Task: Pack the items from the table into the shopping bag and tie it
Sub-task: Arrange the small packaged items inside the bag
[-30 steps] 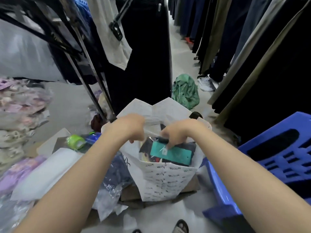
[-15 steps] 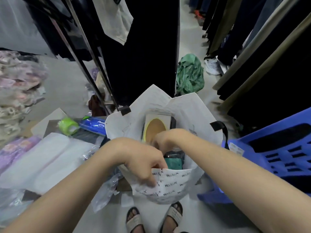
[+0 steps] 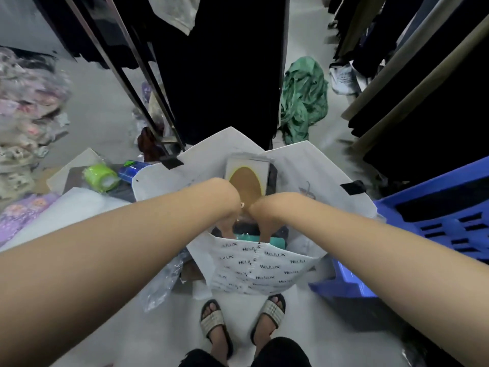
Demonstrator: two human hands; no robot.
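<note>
Nearest the camera, two feet in strapped sandals (image 3: 239,317) stand on the pale floor (image 3: 148,337), toes pointing at the white shopping bag (image 3: 262,271) just ahead of them. The bag stands open, its near wall printed with repeated dark lettering, with a blue plastic crate (image 3: 434,226) touching its right side and crumpled clear plastic wrap (image 3: 161,282) at its left.

Both bare forearms reach down into the bag's mouth. The left hand (image 3: 229,207) and the right hand (image 3: 262,211) meet knuckle to knuckle, fingers pointing down inside; the bag's near wall hides the fingertips, so I cannot tell whether either grip is clenched, released or holding something.

Under the hands lies a teal flat item (image 3: 276,241) on darker things. Behind them, a pale card with a brown oval (image 3: 247,178) stands against the bag's far wall.

Left of the bag, the cluttered surface (image 3: 71,170) carries a lime-green tape roll (image 3: 102,177), a blue packet (image 3: 129,172) and a white wrapped bundle (image 3: 66,210).

Beyond, dark garments (image 3: 225,64) hang from racks, and a green cloth (image 3: 304,99) lies heaped on the floor.
</note>
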